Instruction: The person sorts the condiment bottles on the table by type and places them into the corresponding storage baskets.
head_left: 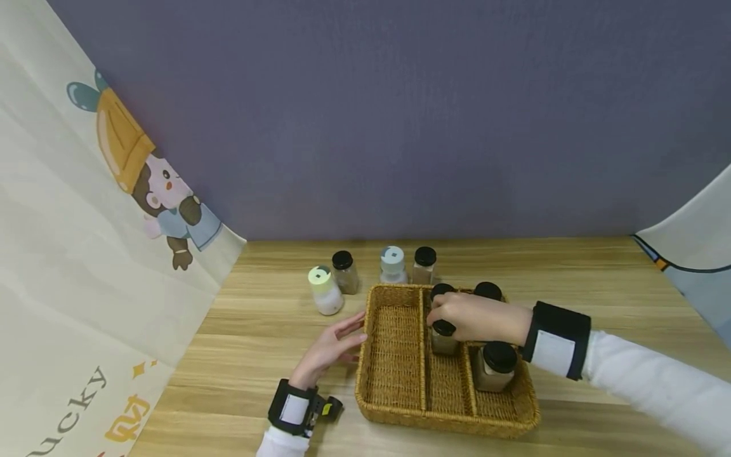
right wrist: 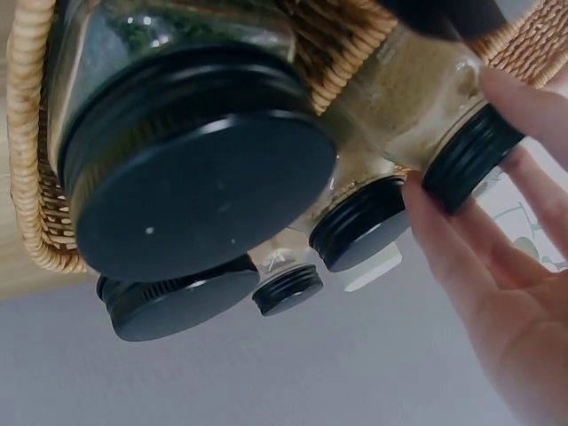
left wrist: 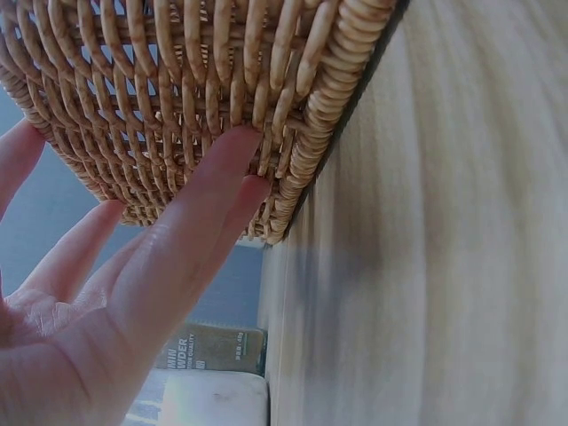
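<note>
Right hand, fingers pinching the lid, tops an upright jar in the basket; left hand, fingers spread, touches the outer wall.

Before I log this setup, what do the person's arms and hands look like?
Left hand: bare, no glove; black wristband with a pale rectangular patch, plus a small black device with a yellow mark. Right hand: also bare; black cuff with a similar pale label. Both arms: white sleeves.
</note>
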`<state>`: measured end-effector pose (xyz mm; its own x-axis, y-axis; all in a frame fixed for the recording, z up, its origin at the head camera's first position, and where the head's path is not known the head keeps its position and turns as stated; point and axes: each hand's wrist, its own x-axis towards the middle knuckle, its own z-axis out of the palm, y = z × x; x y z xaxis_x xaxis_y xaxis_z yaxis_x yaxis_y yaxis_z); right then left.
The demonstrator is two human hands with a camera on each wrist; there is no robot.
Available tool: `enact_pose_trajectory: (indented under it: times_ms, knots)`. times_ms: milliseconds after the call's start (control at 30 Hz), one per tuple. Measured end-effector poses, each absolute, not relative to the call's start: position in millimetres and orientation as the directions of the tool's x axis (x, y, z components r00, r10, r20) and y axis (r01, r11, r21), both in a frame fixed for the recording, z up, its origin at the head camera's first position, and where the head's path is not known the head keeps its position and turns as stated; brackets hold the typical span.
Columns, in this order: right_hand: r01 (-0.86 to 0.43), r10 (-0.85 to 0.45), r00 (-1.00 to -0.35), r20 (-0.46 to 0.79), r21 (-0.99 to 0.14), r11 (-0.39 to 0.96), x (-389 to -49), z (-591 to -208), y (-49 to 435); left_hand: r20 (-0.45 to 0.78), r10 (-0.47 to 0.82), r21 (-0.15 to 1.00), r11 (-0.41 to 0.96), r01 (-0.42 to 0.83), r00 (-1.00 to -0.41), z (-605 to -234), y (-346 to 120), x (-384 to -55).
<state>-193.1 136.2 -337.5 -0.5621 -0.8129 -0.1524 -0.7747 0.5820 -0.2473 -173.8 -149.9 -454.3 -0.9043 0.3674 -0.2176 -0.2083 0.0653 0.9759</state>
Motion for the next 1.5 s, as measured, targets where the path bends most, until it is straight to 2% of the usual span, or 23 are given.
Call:
enact_pose_trajectory:
  times_ms: [967,1333,1500]
  knots:
    - [-0.772,-0.809,-0.565,-0.164,-0.239,0.588,-193.2,-344.5,134.5,-0.210,0.368,0.978,0.059,-0.202,-0.906,-456.0,-149.7,-174.0]
    - [-0.785,-0.820,-0.558,-0.128,-0.240,0.572,-195.9,-347.5,136.5,-0.193,0.357,0.981,0.071,-0.180,-0.914,-454.4,-150.3,-172.8]
    - [-0.770,-0.808,-0.573,-0.136,-0.247,0.588,-196.5,-347.5,137.1,-0.192,0.361,0.981,0.062,-0.182,-0.913,-453.3,-150.1,-172.3]
